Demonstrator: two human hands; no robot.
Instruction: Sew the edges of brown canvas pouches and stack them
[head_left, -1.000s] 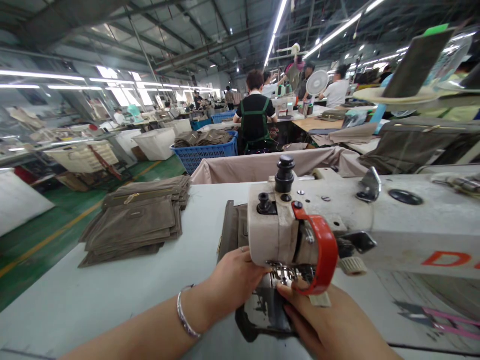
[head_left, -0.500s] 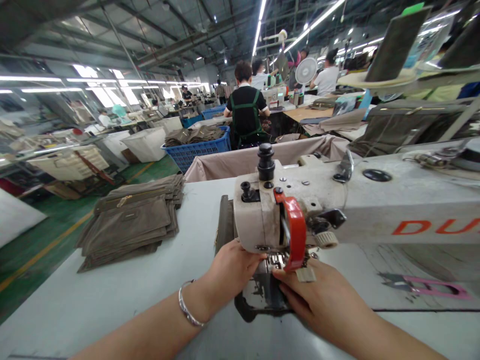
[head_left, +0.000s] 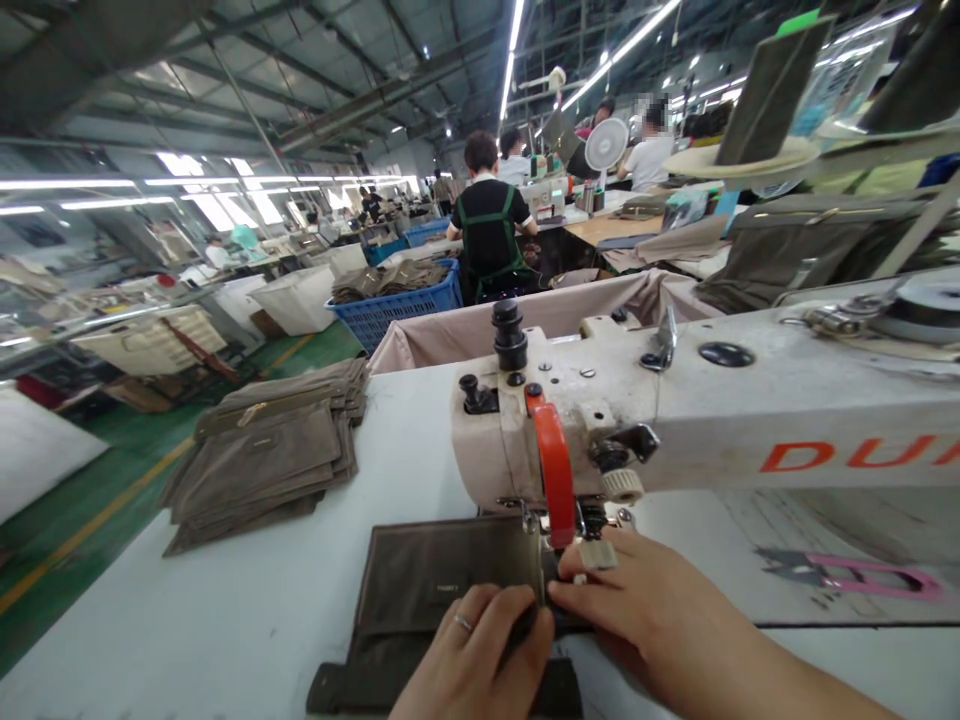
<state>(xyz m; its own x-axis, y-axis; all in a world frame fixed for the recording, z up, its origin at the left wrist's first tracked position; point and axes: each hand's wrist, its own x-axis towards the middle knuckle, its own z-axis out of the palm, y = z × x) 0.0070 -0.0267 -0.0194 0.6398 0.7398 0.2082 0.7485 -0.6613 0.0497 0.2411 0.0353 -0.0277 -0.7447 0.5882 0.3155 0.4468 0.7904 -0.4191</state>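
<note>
Busy factory floor, white sewing table (head_left: 187, 620) up front. A brown fabric panel (head_left: 442, 580) lies flat just in front of the sewing machine (head_left: 675, 420), with its right edge tucked under the machine's red guard (head_left: 553, 480). Left hand (head_left: 480, 660) has its fingers together, curled down on that edge; can't tell if it's pinching. Right hand (head_left: 645, 610) sits beside it, fingers pressed together, tips right below the guard. My worry is that fingertips that close could get nipped if the machine runs, and uneven pressure might skew the panel.
</note>
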